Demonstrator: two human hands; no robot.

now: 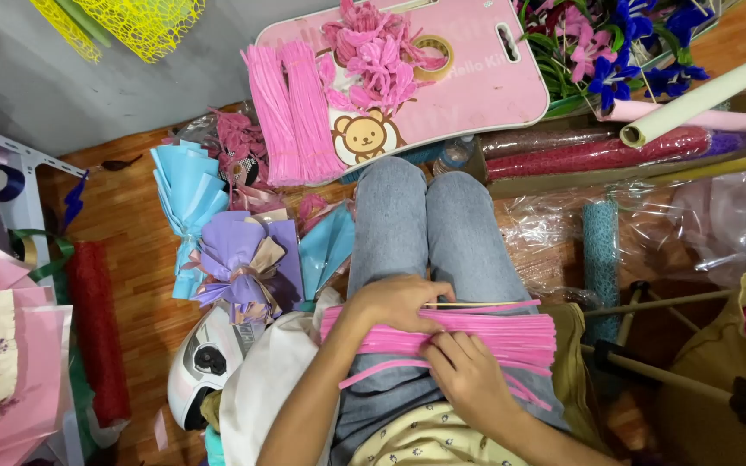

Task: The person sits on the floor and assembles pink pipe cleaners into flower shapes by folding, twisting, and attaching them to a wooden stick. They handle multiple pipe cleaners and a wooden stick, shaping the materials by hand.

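A pink lap tray (485,82) is seen at twelve o'clock, and a roll of tape (434,55) is laid on it. A blue paper bouquet wrap (187,203) and a purple one (248,263) are placed at nine o'clock on the wooden floor (135,250). Blue artificial flowers (623,65) are found at one o'clock, with a cream paper roll (701,97) just beside them.

Wooden floor (135,259): paper bouquets (235,259), pink tray (485,86).

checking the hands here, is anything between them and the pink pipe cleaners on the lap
Nothing visible. The left hand rests on the bundle of pink pipe cleaners, and the right hand touches its near edge.
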